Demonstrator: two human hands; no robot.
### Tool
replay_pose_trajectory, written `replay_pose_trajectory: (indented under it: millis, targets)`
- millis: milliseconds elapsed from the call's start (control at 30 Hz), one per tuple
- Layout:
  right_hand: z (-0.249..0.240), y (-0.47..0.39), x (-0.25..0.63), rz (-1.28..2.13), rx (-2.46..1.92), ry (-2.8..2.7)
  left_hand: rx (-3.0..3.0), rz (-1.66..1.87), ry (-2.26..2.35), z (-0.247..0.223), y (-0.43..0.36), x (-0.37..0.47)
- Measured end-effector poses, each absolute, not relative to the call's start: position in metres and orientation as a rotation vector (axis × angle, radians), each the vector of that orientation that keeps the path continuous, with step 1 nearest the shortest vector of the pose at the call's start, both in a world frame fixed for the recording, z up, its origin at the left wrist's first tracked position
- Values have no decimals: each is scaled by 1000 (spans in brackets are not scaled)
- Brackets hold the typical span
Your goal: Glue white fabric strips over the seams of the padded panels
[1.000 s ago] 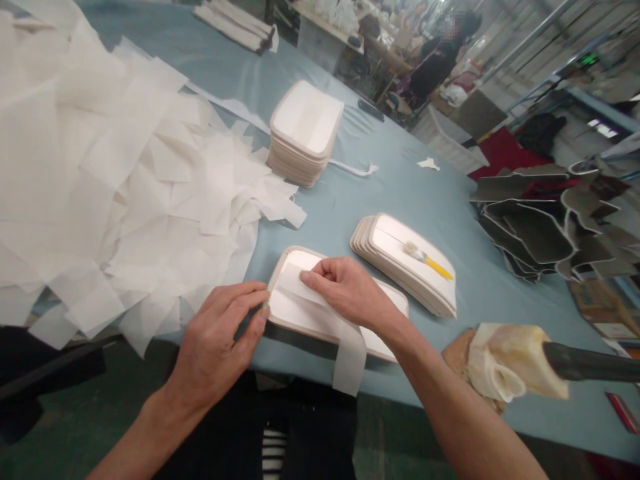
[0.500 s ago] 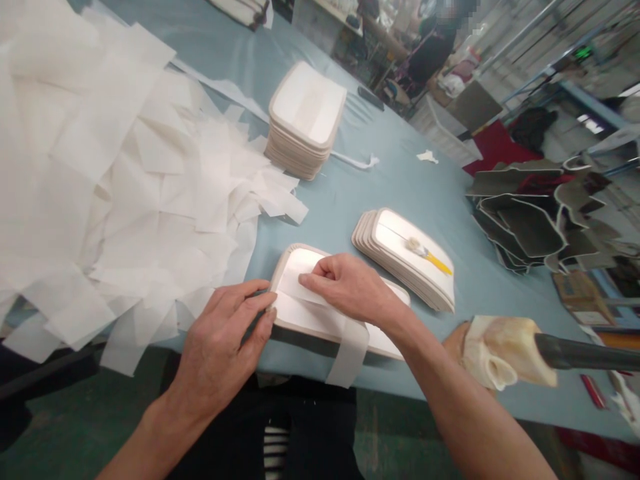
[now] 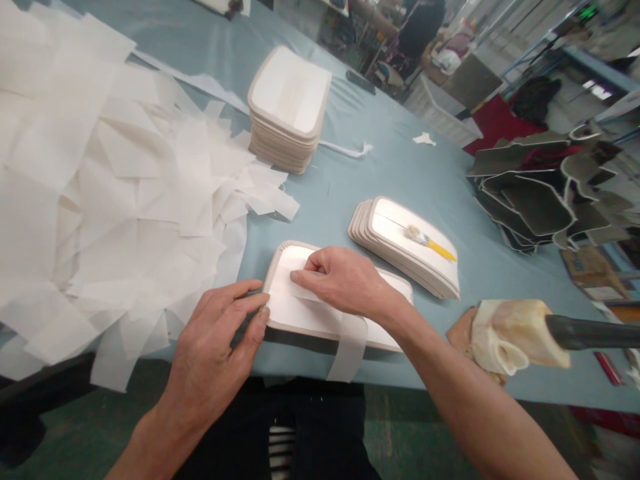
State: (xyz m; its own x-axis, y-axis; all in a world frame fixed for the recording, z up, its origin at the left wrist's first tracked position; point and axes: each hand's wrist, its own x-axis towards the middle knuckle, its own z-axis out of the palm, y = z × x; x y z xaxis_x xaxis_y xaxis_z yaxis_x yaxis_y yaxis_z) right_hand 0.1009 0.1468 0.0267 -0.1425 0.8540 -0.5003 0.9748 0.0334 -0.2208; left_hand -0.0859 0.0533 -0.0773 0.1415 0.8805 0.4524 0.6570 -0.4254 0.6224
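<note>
A white padded panel [image 3: 300, 317] with a beige rim lies flat near the table's front edge. My left hand [image 3: 220, 340] rests its fingertips on the panel's left rim, fingers slightly apart and nothing in them. Over the panel, my right hand [image 3: 345, 280] is closed, its thumb and curled fingers low on the white surface; what they hold, if anything, is hidden. A translucent white strip [image 3: 350, 350] lies across the panel and hangs over its front rim.
Loose white sheets [image 3: 150, 193] cover the table's left side. Behind the panel stand a tall panel stack [image 3: 285, 147] and a lower stack [image 3: 400, 260] bearing a yellow-handled brush [image 3: 435, 247]. At right are a crusted container [image 3: 520, 333] and dark folded pieces [image 3: 525, 207]. A person [image 3: 420, 27] is behind.
The whole view has shifted slightly. Both hands keep nearly the same places on the panel, and my right hand is still closed over it.
</note>
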Motion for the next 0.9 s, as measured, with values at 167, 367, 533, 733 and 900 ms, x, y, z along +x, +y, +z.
replay_pose_trajectory:
  millis: [167, 367, 533, 733, 900]
  targets:
    - [26, 147, 102, -747, 1871, 2097, 2124, 1173, 1536, -69, 66, -86]
    - [28, 147, 100, -737, 1851, 2103, 2159, 1101, 1488, -63, 89, -77]
    - [29, 146, 99, -716, 1830, 2127, 2142, 964, 1509, -65, 98, -70]
    - [28, 142, 104, -741, 1827, 2144, 2086, 899, 1534, -65, 101, -69]
    - [32, 136, 121, -890, 1881, 2092, 2037, 881, 1540, -66, 101, -70]
